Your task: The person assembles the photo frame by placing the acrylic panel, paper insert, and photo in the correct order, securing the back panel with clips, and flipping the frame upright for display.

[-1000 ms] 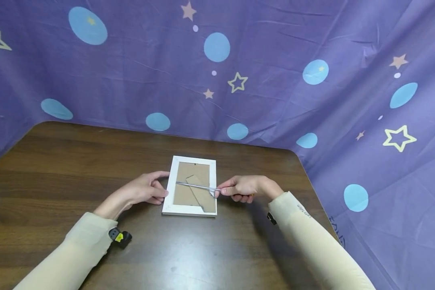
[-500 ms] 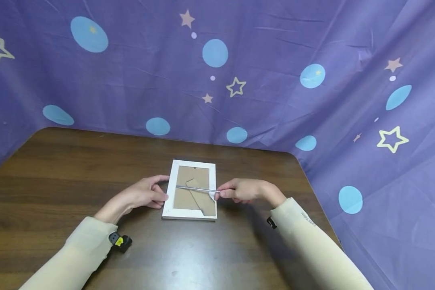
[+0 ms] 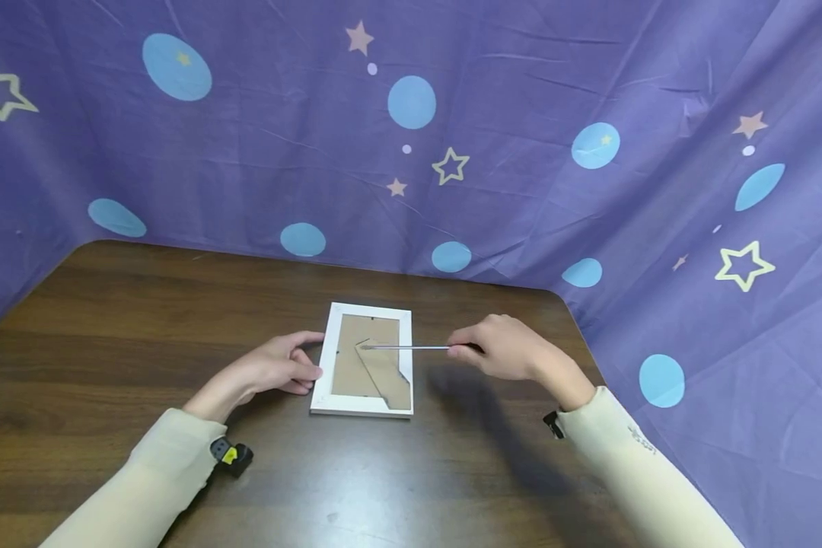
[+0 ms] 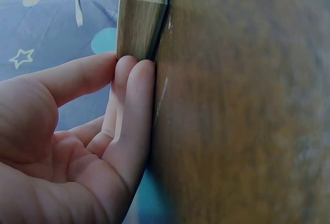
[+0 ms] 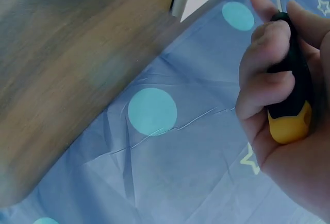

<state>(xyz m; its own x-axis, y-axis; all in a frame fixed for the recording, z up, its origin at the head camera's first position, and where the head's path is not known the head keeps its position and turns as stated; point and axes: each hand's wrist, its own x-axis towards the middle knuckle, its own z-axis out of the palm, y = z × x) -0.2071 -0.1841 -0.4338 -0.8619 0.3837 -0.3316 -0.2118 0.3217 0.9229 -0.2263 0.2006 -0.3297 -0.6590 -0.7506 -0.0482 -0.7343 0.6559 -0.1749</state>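
The left hand's (image 3: 270,371) fingers are fairly straight, tips touching the near edge of the white picture frame (image 3: 352,374), which lies back-up on the bench (image 3: 178,327) just right of them. From its stand (image 3: 387,377), a screwdriver's (image 5: 295,101) shaft runs rightward to the right hand's (image 3: 505,348) fingers, curled round the handle.

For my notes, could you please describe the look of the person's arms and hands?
The left hand and right hand are bare. The left sleeve and right sleeve are pale cream; the right one has small dark print, unreadable here. A black device with a yellow patch sits at the left wrist; a black piece shows at the right one.
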